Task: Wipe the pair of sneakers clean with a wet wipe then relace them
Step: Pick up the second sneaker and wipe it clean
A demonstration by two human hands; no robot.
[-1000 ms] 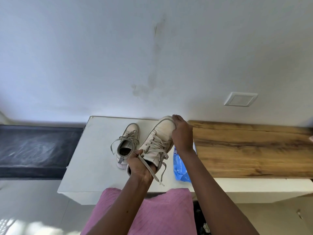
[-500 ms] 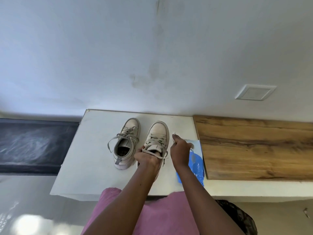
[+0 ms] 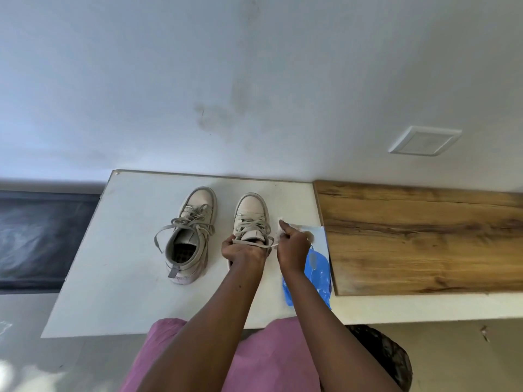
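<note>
The sneaker (image 3: 250, 210) has dropped back onto the counter (image 3: 127, 264) beside its mate (image 3: 195, 216). Left hand (image 3: 243, 253) grips its collar; right hand (image 3: 293, 246) pinches, I think, a wet wipe (image 3: 282, 227). Wiping step: next, rub its side.

The white rectangular tabletop (image 3: 113, 264) lies bare left of the beige lace-up left sneaker (image 3: 195, 222), with a narrow lane between it and the beige right sneaker (image 3: 250, 207). The left hand (image 3: 243, 251) gripping that shoe's collar, the right hand (image 3: 293, 247) pinching a white wipe (image 3: 281, 225), and the blue plastic wipe packet (image 3: 318, 267) crowd the strip beside the brown wooden board (image 3: 424, 236). The white wall (image 3: 254, 94) stands just behind both toes.
</note>
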